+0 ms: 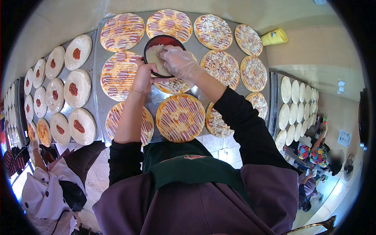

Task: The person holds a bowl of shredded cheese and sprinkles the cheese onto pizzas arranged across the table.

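Note:
My left hand [145, 74] grips the side of a round bowl [171, 39], dark outside and reddish inside. White grated cheese [156, 55] fills much of it. In a clear plastic glove, my right hand [178, 62] reaches into the bowl, its fingers curled in the cheese; the fingertips are partly hidden. Beneath the bowl lies a pizza [172, 85], largely covered from view. A pizza [180, 117] with pale stripes of sauce lies nearest my body. To the right, a pizza [220, 68] has white shreds scattered over its stripes.
More pizzas fill the metal table [98, 117]. On the left table, dough rounds [77, 88] carry red sauce; a person [51, 192] stands there. Plain dough rounds [284, 116] lie at right, with people [313, 152] beyond. A yellow container [275, 37] lies at the back edge.

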Tool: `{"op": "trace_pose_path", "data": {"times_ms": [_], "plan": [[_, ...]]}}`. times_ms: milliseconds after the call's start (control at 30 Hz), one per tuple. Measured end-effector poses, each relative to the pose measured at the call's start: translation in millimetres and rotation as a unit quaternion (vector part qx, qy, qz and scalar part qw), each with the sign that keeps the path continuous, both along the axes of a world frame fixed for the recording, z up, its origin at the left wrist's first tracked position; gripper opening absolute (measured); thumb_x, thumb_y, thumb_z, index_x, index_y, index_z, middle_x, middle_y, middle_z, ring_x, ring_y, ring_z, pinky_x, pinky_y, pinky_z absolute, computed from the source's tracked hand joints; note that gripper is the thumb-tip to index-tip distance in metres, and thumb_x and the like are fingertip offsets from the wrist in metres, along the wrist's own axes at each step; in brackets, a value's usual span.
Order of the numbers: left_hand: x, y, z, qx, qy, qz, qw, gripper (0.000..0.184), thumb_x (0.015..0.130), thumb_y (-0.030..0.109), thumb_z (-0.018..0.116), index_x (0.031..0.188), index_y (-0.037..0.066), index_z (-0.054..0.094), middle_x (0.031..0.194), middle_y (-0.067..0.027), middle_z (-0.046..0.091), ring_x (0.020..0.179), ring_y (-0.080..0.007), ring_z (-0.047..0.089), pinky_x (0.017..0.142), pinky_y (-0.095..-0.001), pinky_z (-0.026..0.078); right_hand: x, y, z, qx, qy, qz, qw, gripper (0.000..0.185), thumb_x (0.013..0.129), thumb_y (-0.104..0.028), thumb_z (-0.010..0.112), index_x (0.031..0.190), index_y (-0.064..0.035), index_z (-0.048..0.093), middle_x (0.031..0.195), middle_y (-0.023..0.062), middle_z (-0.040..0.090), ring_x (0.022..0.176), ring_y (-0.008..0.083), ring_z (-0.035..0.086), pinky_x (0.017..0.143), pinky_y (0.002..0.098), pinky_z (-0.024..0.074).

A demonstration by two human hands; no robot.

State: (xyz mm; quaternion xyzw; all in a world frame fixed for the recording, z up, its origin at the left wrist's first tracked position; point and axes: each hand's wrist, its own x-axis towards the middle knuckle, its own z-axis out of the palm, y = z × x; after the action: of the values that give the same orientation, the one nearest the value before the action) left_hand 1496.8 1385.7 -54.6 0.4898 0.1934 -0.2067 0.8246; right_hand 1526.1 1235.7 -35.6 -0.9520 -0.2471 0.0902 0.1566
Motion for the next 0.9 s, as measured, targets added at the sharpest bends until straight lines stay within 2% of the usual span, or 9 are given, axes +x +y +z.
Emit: {"op": "trace_pose_path", "data": {"times_ms": [233, 333, 400, 500, 567, 633, 667, 833, 900], "plan": [[31, -11, -7, -0.038, 0.015, 0.035, 0.999, 0.051, 0.067, -0.003, 0.046, 0.110, 0.008, 0.022, 0.111, -0.0185, 0.040, 0.095, -0.0365, 0.054, 0.068, -0.0522, 0.059, 39, 2, -16, 0.056, -0.035, 0.018, 0.998, 0.018, 0.072, -0.009, 0.063, 0.088, -0.0038, 0.067, 0.089, 0.0141, 0.064, 0.088, 0.0327, 0.061, 0.080, 0.0390, 0.0488], [42, -14, -11, -0.045, 0.002, 0.058, 0.997, 0.049, 0.068, -0.002, 0.047, 0.110, 0.008, 0.023, 0.110, -0.0185, 0.041, 0.095, -0.0371, 0.054, 0.069, -0.0533, 0.058, 55, -4, -16, 0.151, -0.048, -0.045, 0.986, 0.017, 0.071, -0.010, 0.066, 0.087, -0.0034, 0.069, 0.087, 0.0139, 0.067, 0.084, 0.0284, 0.064, 0.079, 0.0349, 0.0500], [50, -14, -12, -0.056, 0.010, 0.059, 0.997, 0.049, 0.068, -0.001, 0.047, 0.110, 0.007, 0.023, 0.110, -0.0189, 0.041, 0.095, -0.0372, 0.054, 0.070, -0.0538, 0.058, 67, -11, -14, 0.245, 0.052, -0.112, 0.962, 0.023, 0.074, -0.012, 0.069, 0.095, -0.0023, 0.068, 0.093, 0.0108, 0.068, 0.085, 0.0195, 0.066, 0.078, 0.0294, 0.0505], [59, -14, -12, -0.062, 0.014, 0.063, 0.996, 0.049, 0.069, -0.001, 0.047, 0.110, 0.007, 0.023, 0.111, -0.0196, 0.042, 0.096, -0.0372, 0.054, 0.071, -0.0542, 0.058, 92, -23, -34, 0.377, 0.098, -0.131, 0.912, 0.025, 0.073, -0.019, 0.070, 0.096, -0.0091, 0.070, 0.089, 0.0094, 0.069, 0.080, 0.0170, 0.066, 0.074, 0.0284, 0.0507], [63, -12, -13, -0.059, 0.009, 0.068, 0.996, 0.048, 0.069, -0.002, 0.047, 0.110, 0.007, 0.022, 0.112, -0.0199, 0.042, 0.097, -0.0371, 0.054, 0.072, -0.0541, 0.058, 102, -32, -32, 0.346, 0.102, -0.142, 0.922, 0.025, 0.074, -0.018, 0.070, 0.097, -0.0080, 0.070, 0.087, 0.0060, 0.069, 0.076, 0.0121, 0.065, 0.072, 0.0268, 0.0509], [66, -9, -18, -0.077, 0.005, 0.078, 0.994, 0.049, 0.070, -0.002, 0.046, 0.111, 0.007, 0.020, 0.114, -0.0201, 0.042, 0.097, -0.0370, 0.055, 0.073, -0.0534, 0.058, 113, -41, -35, 0.442, 0.167, -0.220, 0.853, 0.027, 0.073, -0.020, 0.070, 0.097, -0.0076, 0.070, 0.087, 0.0065, 0.069, 0.072, 0.0117, 0.064, 0.070, 0.0261, 0.0505], [67, -6, -22, -0.078, 0.004, 0.080, 0.994, 0.049, 0.070, -0.002, 0.046, 0.111, 0.007, 0.020, 0.114, -0.0201, 0.042, 0.097, -0.0370, 0.055, 0.073, -0.0534, 0.058, 120, -48, -35, 0.418, 0.166, -0.220, 0.865, 0.025, 0.081, -0.010, 0.067, 0.102, 0.0039, 0.063, 0.088, 0.0058, 0.065, 0.077, 0.0102, 0.060, 0.070, 0.0235, 0.0501], [62, 16, -24, -0.083, 0.020, 0.096, 0.992, 0.050, 0.071, -0.002, 0.045, 0.111, 0.008, 0.017, 0.114, -0.0207, 0.041, 0.101, -0.0370, 0.055, 0.074, -0.0536, 0.057, 149, -79, -67, 0.410, 0.094, -0.261, 0.869, 0.023, 0.081, -0.008, 0.066, 0.101, 0.0040, 0.063, 0.088, 0.0062, 0.064, 0.080, 0.0124, 0.061, 0.070, 0.0236, 0.0505], [54, 26, -14, -0.089, 0.012, 0.099, 0.991, 0.050, 0.071, -0.002, 0.044, 0.112, 0.008, 0.019, 0.114, -0.0186, 0.041, 0.106, -0.0367, 0.052, 0.074, -0.0539, 0.057, 159, -86, -74, 0.427, 0.131, -0.322, 0.835, 0.025, 0.079, -0.008, 0.067, 0.100, 0.0052, 0.063, 0.090, 0.0064, 0.064, 0.080, 0.0133, 0.061, 0.069, 0.0242, 0.0507]]}}
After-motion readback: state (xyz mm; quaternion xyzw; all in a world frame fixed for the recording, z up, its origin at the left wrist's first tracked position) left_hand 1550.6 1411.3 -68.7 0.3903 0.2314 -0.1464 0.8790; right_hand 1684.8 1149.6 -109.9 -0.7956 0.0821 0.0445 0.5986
